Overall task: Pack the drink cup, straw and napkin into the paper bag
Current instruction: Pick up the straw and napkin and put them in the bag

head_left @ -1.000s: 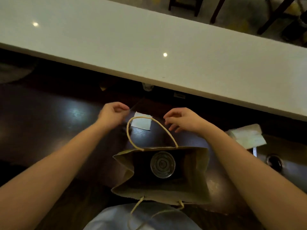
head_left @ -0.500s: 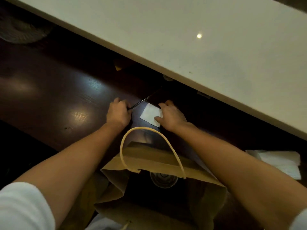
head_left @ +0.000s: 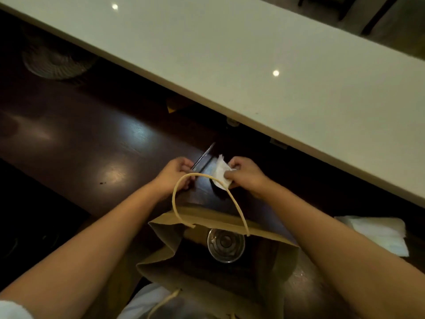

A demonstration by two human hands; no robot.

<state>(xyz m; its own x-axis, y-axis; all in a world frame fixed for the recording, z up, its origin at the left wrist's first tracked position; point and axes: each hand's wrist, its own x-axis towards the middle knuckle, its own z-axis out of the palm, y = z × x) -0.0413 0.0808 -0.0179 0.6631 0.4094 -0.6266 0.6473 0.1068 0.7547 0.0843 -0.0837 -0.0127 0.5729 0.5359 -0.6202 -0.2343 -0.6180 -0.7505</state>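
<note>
A brown paper bag (head_left: 161, 270) stands open at the near edge of the dark wooden counter, its rope handle (head_left: 184, 180) arching up. Inside it the drink cup (head_left: 225, 245) stands upright, its clear lid facing me. Beyond the bag my left hand (head_left: 176, 172) pinches a thin dark straw (head_left: 203, 156) that slants up and away. My right hand (head_left: 243, 172) grips a white napkin (head_left: 220, 172), which is crumpled and lifted off the counter.
A long white countertop (head_left: 253, 65) runs diagonally above the dark wooden counter (head_left: 92, 139). More white napkins (head_left: 377, 233) lie at the right. A round woven mat (head_left: 57, 63) sits at the far left. Chair legs show at the top right.
Both hands reached forward past the bag and closed: the left one on the straw, the right one on the napkin, which lay flat and is now lifted and crumpled.
</note>
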